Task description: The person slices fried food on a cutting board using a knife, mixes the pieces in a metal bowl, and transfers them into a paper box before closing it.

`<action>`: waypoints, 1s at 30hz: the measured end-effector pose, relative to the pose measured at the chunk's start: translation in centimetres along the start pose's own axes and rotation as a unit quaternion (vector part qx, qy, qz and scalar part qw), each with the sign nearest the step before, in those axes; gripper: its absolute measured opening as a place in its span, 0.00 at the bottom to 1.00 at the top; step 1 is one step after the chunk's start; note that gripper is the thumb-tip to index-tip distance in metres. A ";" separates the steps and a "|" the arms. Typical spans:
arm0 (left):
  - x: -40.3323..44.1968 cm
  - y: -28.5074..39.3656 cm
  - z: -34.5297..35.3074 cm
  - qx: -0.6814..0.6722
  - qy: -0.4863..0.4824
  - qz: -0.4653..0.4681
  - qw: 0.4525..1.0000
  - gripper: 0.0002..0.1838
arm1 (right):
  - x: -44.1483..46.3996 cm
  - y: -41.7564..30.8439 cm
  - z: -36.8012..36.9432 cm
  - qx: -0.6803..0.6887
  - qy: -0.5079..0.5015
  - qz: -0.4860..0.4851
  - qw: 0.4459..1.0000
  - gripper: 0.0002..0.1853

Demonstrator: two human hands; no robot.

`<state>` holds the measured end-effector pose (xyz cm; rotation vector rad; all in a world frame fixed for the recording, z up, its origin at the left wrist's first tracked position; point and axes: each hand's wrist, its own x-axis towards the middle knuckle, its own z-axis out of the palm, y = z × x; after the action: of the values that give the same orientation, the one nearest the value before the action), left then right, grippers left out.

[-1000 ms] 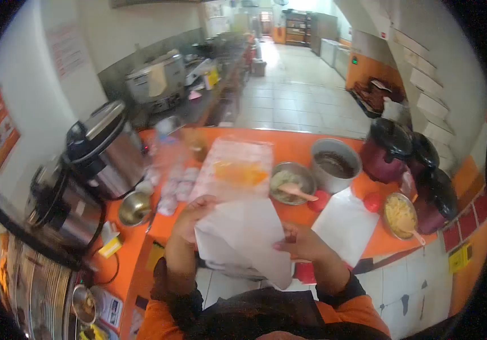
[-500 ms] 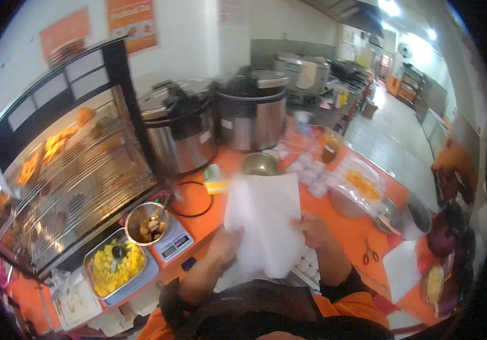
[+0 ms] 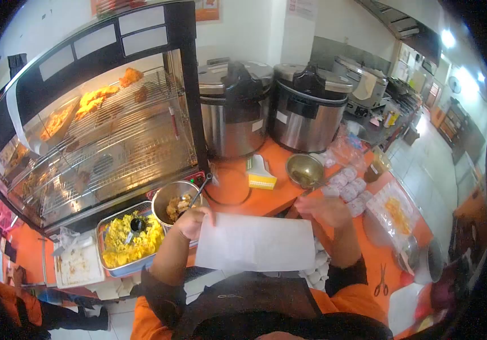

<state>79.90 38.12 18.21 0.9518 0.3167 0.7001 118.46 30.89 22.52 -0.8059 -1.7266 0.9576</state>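
Note:
A sheet of white paper point(image 3: 254, 242) is stretched out sideways in front of my apron. My left hand point(image 3: 194, 222) pinches its upper left corner between thumb and fingers. Just past the sheet's upper right corner is my right hand point(image 3: 327, 211), smeared by motion, so its fingers are unclear. It appears to be off the paper. Close behind my left hand stands a steel pot point(image 3: 161, 199) with brown food pieces and a utensil handle in it. Below and left of that lies a metal tray point(image 3: 103, 262) of yellow food with a dark round thing in it.
A glass heated cabinet point(image 3: 195, 113) with fried food stands left. Two large cookers point(image 3: 305, 119) line the back. A small box point(image 3: 261, 180), metal bowl point(image 3: 304, 170), wrapped white packs point(image 3: 339, 184) and scissors point(image 3: 381, 280) lie on the orange counter. Another person point(image 3: 22, 303) is at lower left.
My view has turned left. The paper has gone from hanging between both hands to lying sideways in my left hand. My right hand has risen and appears to have let go of it.

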 end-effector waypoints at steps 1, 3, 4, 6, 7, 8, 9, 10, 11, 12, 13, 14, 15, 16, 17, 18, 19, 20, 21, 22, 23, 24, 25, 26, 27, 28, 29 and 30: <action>1.0 0.6 0.1 0.003 -0.024 -0.007 1.000 0.07 | 1.3 0.0 0.3 0.047 -0.021 0.055 0.997 0.19; 2.7 2.7 1.6 0.010 -0.043 -0.059 0.997 0.09 | 6.3 -1.5 2.0 0.111 -0.213 0.138 0.961 0.22; 3.7 3.5 2.0 0.031 -0.036 -0.058 0.997 0.10 | 8.2 -1.9 3.1 0.102 -0.300 0.145 0.937 0.23; 5.8 4.6 2.1 0.042 -0.037 -0.022 0.998 0.20 | 10.0 -0.8 4.1 0.076 -0.317 0.140 0.935 0.21; 6.2 5.1 3.4 -0.046 -0.002 0.010 0.999 0.23 | 10.3 1.1 4.2 0.127 -0.266 0.186 0.937 0.19; 6.2 5.6 5.7 -0.133 0.031 0.044 0.990 0.26 | 10.5 2.2 4.2 0.176 -0.213 0.231 0.933 0.18; 6.5 5.6 7.1 -0.221 0.061 0.078 0.970 0.29 | 10.9 2.1 3.9 0.176 -0.156 0.244 0.941 0.17; 7.4 3.4 5.3 -0.249 0.018 0.078 0.965 0.32 | 11.1 1.9 3.6 0.176 -0.097 0.255 0.946 0.15; 8.2 2.1 5.4 -0.103 0.089 0.076 0.988 0.31 | 11.1 2.0 3.4 0.177 -0.036 0.265 0.947 0.14; 9.0 0.6 5.7 0.044 0.160 0.070 0.984 0.30 | 10.5 4.9 3.2 0.234 0.013 0.255 0.938 0.12; 9.8 -0.5 5.8 0.190 0.228 0.060 0.953 0.29 | 10.5 5.3 2.9 0.231 0.026 0.259 0.937 0.12; 10.7 -1.4 5.3 0.190 0.252 0.054 0.947 0.27 | 10.4 5.6 2.6 0.229 0.041 0.265 0.936 0.12; 11.6 -2.5 4.5 0.189 0.275 0.047 0.941 0.25 | 10.1 6.0 2.4 0.226 0.056 0.272 0.934 0.11; 12.4 -3.4 3.9 0.187 0.298 0.041 0.935 0.23 | 9.7 7.1 2.1 0.230 0.054 0.285 0.929 0.12; 12.9 -3.9 3.4 0.203 0.318 0.031 0.925 0.19 | 9.3 8.9 1.7 0.232 0.051 0.296 0.925 0.12; 13.5 -4.3 3.0 0.219 0.338 0.021 0.915 0.15 | 9.0 10.3 1.4 0.235 0.048 0.307 0.921 0.12; 13.9 -4.5 2.9 0.236 0.357 0.011 0.904 0.12 | 8.6 11.0 0.9 0.252 0.038 0.312 0.915 0.12; 14.2 -4.6 3.1 0.236 0.357 0.007 0.904 0.12 | 8.3 11.5 0.4 0.269 0.028 0.317 0.909 0.12; 14.2 -4.7 3.5 0.235 0.356 0.001 0.904 0.11 | 7.8 12.2 -0.1 0.287 0.019 0.323 0.902 0.12; 14.2 -4.8 3.7 0.235 0.356 -0.006 0.904 0.11 | 7.0 13.5 -0.9 0.275 0.001 0.325 0.905 0.14; 14.0 -5.4 3.1 0.199 0.325 0.020 0.924 0.09 | 6.2 15.0 -1.8 0.263 -0.017 0.327 0.908 0.15; 13.7 -6.2 2.1 0.162 0.294 0.046 0.941 0.07 | 5.6 16.2 -2.4 0.251 -0.035 0.329 0.910 0.16; 13.5 -7.0 1.2 0.123 0.262 0.073 0.954 0.06 | 5.4 15.7 -2.5 0.367 -0.037 0.306 0.878 0.18; 13.8 -7.7 0.7 0.189 0.237 0.118 0.945 0.05 | 5.4 14.4 -2.4 0.476 -0.040 0.277 0.834 0.19; 14.2 -8.2 0.3 0.254 0.211 0.163 0.930 0.05 | 5.5 13.1 -2.4 0.579 -0.042 0.244 0.777 0.21; 14.6 -8.4 0.0 0.318 0.183 0.206 0.907 0.06 | 5.7 12.0 -2.2 0.572 -0.039 0.276 0.772 0.22; 15.2 -7.9 0.7 0.331 0.196 0.186 0.904 0.07 | 6.1 10.9 -2.1 0.563 -0.035 0.307 0.766 0.24; 15.7 -7.6 1.9 0.342 0.211 0.165 0.901 0.09 | 6.5 10.4 -2.2 0.554 -0.031 0.339 0.760 0.25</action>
<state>95.60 44.53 13.73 1.5431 0.8350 1.1473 119.45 41.82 16.60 -0.5372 -0.5675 2.1939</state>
